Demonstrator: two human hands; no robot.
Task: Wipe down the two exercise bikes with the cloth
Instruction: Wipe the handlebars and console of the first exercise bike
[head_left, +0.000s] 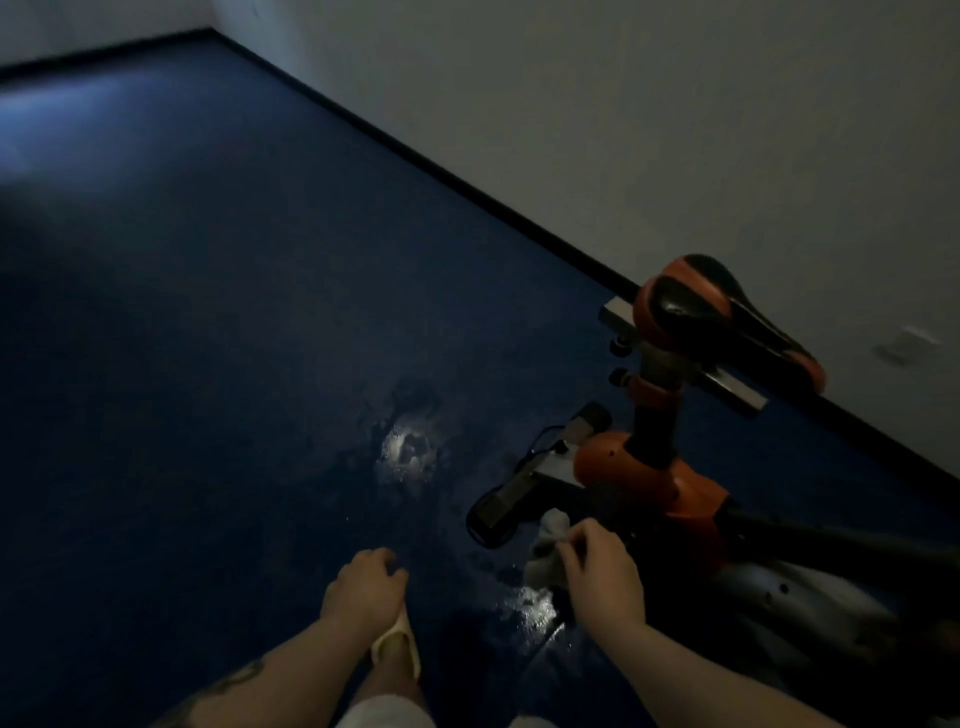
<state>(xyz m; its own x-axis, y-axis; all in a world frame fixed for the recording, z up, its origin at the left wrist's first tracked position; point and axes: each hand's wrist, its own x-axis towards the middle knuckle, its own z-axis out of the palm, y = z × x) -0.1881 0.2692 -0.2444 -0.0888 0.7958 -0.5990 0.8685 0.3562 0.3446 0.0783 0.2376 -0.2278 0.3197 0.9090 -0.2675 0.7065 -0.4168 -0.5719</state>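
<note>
An orange and black exercise bike stands at the right on the dark blue floor, its saddle raised above the frame. My right hand grips a pale cloth and holds it against the bike's crank by the near pedal. My left hand hangs in the air to the left with fingers loosely curled and nothing in it. Only one bike is in view.
A white wall with a black skirting runs diagonally behind the bike. Wet, shiny patches lie on the floor in front of the pedal. My foot in a pale slipper stands below my left hand. The room is dim.
</note>
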